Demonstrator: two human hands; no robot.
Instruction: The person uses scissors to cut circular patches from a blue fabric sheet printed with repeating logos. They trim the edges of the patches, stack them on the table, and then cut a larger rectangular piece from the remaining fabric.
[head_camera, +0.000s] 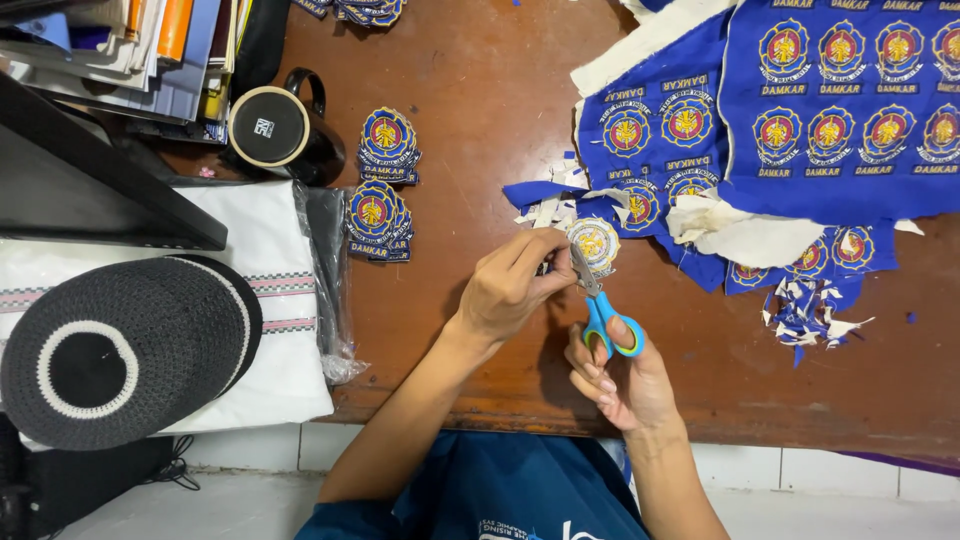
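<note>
Pinching round patch (594, 240), left hand (510, 283) hides its edge; right hand (620, 380) clamped on scissors (603, 305).

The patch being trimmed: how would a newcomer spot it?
On the brown wooden desk, look just left of the blue embroidered sheet. There the left hand pinches one round patch against blue-handled scissors; it alone is lifted and held.

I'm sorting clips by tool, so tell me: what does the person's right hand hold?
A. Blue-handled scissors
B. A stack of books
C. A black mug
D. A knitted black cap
A: the right hand has its fingers through the blue loops of the scissors, whose blades point up at the round embroidered patch pinched in the left hand.
</note>
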